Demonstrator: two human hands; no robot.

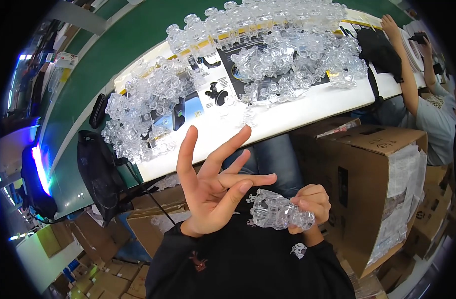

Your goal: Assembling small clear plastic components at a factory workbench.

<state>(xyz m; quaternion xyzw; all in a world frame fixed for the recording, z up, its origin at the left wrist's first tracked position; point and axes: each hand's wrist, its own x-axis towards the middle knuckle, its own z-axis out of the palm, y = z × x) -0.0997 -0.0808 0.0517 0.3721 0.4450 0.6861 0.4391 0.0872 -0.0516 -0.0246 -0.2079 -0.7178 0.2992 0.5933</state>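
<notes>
My right hand (312, 204) is closed round the narrow, knobbed end of a clear plastic piece (274, 209), holding it in front of my chest. The piece has a wider, faceted body that points toward my left hand. My left hand (213, 192) is raised palm up with its fingers spread, just left of the piece, and nothing shows in it. Beyond my hands, a loose heap of similar clear pieces (287, 60) covers the white table (307, 107). Another heap (148, 99) lies to the left, and an upright row of them (258, 22) lines the back.
A large cardboard box (362, 159) with clear plastic inside stands at my right. More cartons (108, 284) sit at lower left. A black bag (96, 174) hangs by the table's left end. Far right, a co-worker's arm (407, 74) reaches over a black item (380, 47).
</notes>
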